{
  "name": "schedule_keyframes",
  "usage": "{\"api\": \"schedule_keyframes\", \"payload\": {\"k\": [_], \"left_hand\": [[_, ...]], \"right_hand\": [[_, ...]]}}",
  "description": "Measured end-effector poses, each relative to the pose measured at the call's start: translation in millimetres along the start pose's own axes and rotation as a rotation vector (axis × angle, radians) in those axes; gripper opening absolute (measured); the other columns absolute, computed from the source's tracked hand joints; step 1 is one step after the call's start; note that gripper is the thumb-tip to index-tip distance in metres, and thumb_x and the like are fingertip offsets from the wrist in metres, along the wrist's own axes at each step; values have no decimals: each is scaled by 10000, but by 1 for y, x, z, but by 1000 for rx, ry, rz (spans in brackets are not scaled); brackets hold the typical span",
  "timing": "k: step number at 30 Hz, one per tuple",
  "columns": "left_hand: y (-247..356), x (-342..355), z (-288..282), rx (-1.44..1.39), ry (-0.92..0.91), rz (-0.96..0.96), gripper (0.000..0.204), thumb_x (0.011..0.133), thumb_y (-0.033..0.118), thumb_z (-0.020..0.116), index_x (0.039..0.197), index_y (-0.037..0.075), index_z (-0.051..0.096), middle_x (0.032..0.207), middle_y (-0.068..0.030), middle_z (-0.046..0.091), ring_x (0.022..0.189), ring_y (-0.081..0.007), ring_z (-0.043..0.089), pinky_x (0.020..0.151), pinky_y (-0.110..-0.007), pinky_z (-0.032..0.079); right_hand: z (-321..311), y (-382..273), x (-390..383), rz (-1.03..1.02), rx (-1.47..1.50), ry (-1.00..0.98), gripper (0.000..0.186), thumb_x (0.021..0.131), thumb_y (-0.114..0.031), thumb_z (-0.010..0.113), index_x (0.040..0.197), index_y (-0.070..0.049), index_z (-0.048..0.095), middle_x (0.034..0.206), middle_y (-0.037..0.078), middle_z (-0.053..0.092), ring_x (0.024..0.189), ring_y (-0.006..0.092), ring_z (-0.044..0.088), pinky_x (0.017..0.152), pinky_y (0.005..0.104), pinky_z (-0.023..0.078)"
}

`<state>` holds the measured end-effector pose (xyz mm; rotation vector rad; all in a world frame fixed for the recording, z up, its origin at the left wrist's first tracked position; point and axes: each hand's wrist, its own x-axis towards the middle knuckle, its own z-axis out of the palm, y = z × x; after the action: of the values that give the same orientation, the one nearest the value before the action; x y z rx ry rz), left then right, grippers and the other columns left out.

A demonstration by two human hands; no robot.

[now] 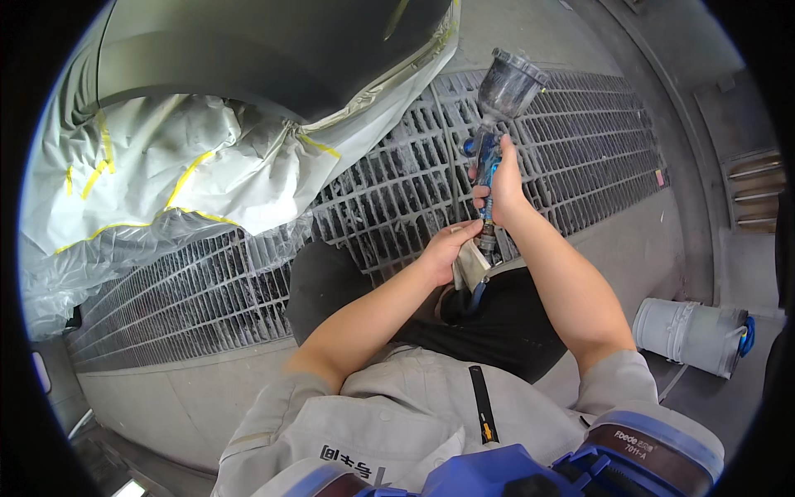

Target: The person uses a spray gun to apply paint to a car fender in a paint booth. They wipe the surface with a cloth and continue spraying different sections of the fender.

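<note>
One blue half-mask respirator [480, 472] with round maroon-faced filters, at the lower edge, nearest the lens. One pale grey cloth work shirt [406, 381], creased, short-sleeved. One pair of black trousers [331, 286], knees bent.

Left hand [445, 251]: fingers drawn together, thumb and forefinger pinched on a ringed metal fitting [488, 240] at the lower end of the gun. Just below, one soft beige cloth [472, 267], folded; whether the fingers grip that also, cannot tell. Beside it, a short visible length of smooth blue tubing [478, 295].

Right hand [512, 186]: fingers wrapped round and clamped on the handle of one slim metal spray gun [489, 153] with blue parts, thumb laid upward along its side. Gun held above the floor grating, in front of the knees. Mounted at its top, one dark translucent cup [509, 87], tapering to a funnel, tilted, coated in greyish residue.

Beneath, one metal floor grating [389, 186], rectangular openings, crusted with pale deposit. To the right, one pale grey cylindrical bucket [683, 331], blue piece at one end.

Farther off, at upper left: one dark, smooth, curved body panel [248, 50]; wrinkled white masking sheet [273, 178], strips of yellow tape [190, 176], crumpled clear film [149, 248].
</note>
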<state>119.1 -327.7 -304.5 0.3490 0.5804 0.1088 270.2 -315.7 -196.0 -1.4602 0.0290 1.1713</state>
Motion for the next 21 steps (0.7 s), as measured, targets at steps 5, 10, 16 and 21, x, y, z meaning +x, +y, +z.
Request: {"api": "schedule_keyframes", "payload": {"k": [5, 10, 16, 21], "left_hand": [[0, 4, -7, -59, -66, 35, 325, 1085, 337, 670, 1242, 57, 724, 1106, -55, 780, 939, -181, 754, 844, -377, 609], [-2, 13, -15, -49, -89, 40, 327, 1096, 335, 649, 1241, 53, 726, 1100, -55, 778, 930, -180, 750, 846, -375, 607], [-2, 11, -14, -3, -84, 28, 319, 1096, 333, 646, 1237, 59, 729, 1087, -49, 776, 910, -172, 743, 832, -371, 606], [-2, 4, -7, -23, -71, -1, 304, 1094, 330, 651, 1239, 74, 729, 1067, -30, 771, 901, -162, 737, 816, -358, 603]], "right_hand": [[0, 9, 20, -19, -46, -2, 659, 1058, -743, 339, 1143, -165, 643, 812, 40, 576, 489, 137, 384, 448, 333, 328], [1, 8, 25, -13, -31, -18, 656, 1059, -742, 341, 1161, -174, 653, 795, 40, 571, 493, 137, 387, 446, 336, 332], [4, 3, 17, -3, -45, 37, 648, 1059, -739, 349, 1171, -177, 652, 801, 34, 568, 493, 133, 382, 448, 335, 332], [2, 4, 10, -10, -55, 43, 650, 1055, -742, 356, 1184, -175, 647, 823, 34, 573, 494, 126, 387, 452, 329, 340]]}}
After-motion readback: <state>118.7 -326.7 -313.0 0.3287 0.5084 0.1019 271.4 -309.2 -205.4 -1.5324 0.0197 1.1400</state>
